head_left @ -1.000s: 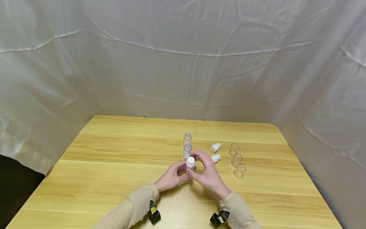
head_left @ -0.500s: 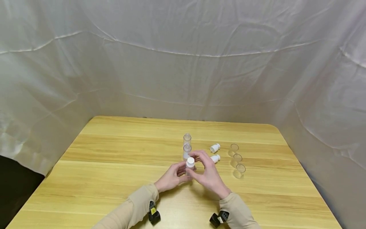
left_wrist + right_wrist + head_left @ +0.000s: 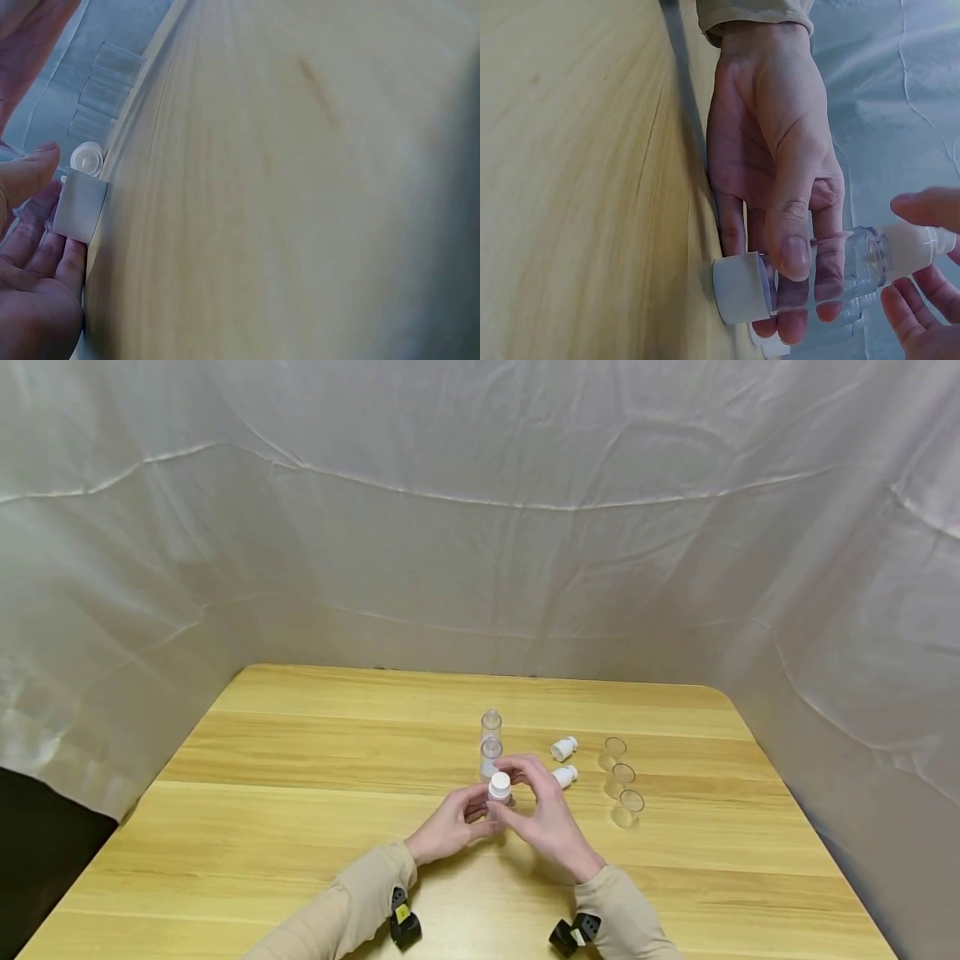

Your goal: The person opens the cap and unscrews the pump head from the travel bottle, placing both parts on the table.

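Observation:
My left hand (image 3: 447,827) grips a clear cylindrical bottle (image 3: 825,271) round its body, thumb on the near side and fingers behind. The bottle stands upright on its white base (image 3: 740,289), low over the table; in the left wrist view I cannot tell whether that base (image 3: 80,206) touches the wood. My right hand (image 3: 543,818) pinches the white pump head (image 3: 499,785) at the bottle's top between thumb and fingers. In the right wrist view this pump head (image 3: 907,250) sits on the bottle's neck, with the right hand (image 3: 930,300) partly cut off.
Two more clear bottles (image 3: 491,724) stand behind the hands. Two white pump heads (image 3: 564,747) lie on their sides to the right of them. Farther right, three clear cups (image 3: 615,752) stand in a row on the wooden table (image 3: 300,727). Pale curtains surround it.

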A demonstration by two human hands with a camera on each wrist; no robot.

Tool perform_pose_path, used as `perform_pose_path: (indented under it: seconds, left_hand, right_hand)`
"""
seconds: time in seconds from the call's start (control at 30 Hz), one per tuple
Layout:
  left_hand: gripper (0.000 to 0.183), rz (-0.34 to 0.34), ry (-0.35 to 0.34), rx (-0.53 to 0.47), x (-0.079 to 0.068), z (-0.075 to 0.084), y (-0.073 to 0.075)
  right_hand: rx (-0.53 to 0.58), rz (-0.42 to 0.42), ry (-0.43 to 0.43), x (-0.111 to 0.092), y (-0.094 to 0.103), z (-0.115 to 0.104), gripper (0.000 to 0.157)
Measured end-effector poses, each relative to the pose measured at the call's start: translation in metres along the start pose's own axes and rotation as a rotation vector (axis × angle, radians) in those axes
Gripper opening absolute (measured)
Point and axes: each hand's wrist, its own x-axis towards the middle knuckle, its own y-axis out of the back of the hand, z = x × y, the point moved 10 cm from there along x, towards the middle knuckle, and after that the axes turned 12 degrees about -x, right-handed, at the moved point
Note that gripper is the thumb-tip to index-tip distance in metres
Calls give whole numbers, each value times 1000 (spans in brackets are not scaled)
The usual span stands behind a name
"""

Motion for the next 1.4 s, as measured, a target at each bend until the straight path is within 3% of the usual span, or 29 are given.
perform_pose_path:
  seconds: [0.17,0.3,0.4,0.63,0.87,1.0,1.27,1.4]
  left_hand:
    - [51,1,1,2,-1,0,0]
    - [51,-3,-1,6,-1,0,0]
    - [52,-3,-1,2,-1,1,0]
    - [53,-8,-3,4,-1,2,-1]
    - [51,-1,-4,-5,-1,2,0]
    - [51,-4,-2,-7,-1,1,-1]
    - [52,13,5,8,-2,1,0]
    - [51,19,5,14,-1,1,1]
  right_hand:
    - [8,10,21,0,0,-2,40]
    - [-35,-6,43,0,-1,-4,48]
    - [-45,-4,8,0,-1,-1,52]
    - [-21,2,-4,-1,1,0,46]
    - [-21,-34,6,0,-1,-2,55]
    - [-6,-24,-8,0,-2,1,52]
    - [110,-12,-12,-1,-1,-1,44]
    - [183,43,-3,-2,4,-2,47]
